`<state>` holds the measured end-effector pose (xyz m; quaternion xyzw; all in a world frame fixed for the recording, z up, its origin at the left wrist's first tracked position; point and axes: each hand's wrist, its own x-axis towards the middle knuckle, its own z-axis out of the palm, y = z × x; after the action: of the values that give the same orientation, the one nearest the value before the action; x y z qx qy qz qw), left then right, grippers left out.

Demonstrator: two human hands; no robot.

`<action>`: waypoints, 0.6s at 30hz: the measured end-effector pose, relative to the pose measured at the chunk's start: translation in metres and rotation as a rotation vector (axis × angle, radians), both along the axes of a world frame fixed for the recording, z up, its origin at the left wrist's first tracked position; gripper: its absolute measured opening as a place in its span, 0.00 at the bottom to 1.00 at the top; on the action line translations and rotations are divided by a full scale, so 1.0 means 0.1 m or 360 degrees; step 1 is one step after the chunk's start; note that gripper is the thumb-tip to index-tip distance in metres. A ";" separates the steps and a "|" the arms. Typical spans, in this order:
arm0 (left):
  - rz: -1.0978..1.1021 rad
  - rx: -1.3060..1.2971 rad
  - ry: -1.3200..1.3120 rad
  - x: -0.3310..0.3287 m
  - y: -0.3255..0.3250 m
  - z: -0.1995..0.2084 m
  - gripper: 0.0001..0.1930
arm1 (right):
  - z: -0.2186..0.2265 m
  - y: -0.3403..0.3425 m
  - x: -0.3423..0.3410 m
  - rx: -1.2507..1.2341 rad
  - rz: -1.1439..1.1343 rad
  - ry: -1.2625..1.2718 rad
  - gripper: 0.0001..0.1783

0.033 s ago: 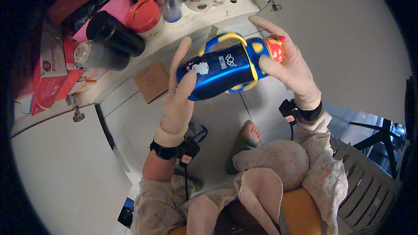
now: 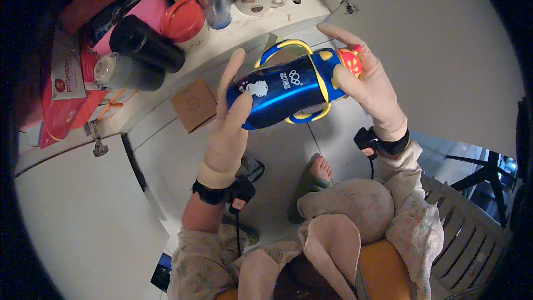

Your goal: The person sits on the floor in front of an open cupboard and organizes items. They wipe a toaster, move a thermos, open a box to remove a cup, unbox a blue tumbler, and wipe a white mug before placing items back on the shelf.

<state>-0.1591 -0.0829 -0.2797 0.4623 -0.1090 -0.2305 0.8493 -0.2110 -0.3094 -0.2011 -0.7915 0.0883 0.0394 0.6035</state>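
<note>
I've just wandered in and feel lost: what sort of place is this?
Probably someone's home, by an open cupboard: mugs stand on its shelf, bare toes show above the floor, and there's a blue two-handled drinking bottle. Which room, I can't tell.

We hold a bottle [image 2: 272, 97] aloft on its side, base toward the left and slightly near, top toward the right and slightly far. We see a shiny blue body with a white animal figure near the base and white print beyond it, two blue-and-yellow handles [image 2: 284, 45], and a red-and-yellow cap [image 2: 351, 62], closed.
</note>
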 end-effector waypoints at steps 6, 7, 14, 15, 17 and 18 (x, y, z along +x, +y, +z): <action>-0.0077 -0.0032 0.0031 0.03 0.02 0.03 0.33 | 0.02 0.06 0.01 0.0051 -0.0124 -0.0164 0.39; -0.0079 -0.0001 0.0027 0.04 0.03 0.03 0.33 | 0.02 0.07 0.02 0.0038 -0.0101 -0.0237 0.39; 0.0003 0.0204 -0.0303 -0.08 0.00 0.05 0.40 | 0.07 0.00 -0.05 0.0081 -0.0244 0.0073 0.44; 0.0010 0.0182 -0.0291 -0.08 -0.01 0.04 0.38 | 0.05 0.00 -0.04 0.0127 -0.0189 0.0004 0.46; 0.0016 0.0105 -0.0267 -0.06 -0.02 0.01 0.35 | 0.02 0.01 -0.06 0.0233 -0.0083 -0.0126 0.51; -0.0043 0.0260 -0.0322 -0.06 -0.02 0.01 0.31 | 0.02 0.01 -0.07 0.0212 -0.0100 -0.0172 0.54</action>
<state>-0.1652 -0.0844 -0.2787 0.5492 -0.1813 -0.2022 0.7903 -0.2176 -0.3089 -0.1990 -0.7474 0.0776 -0.0167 0.6596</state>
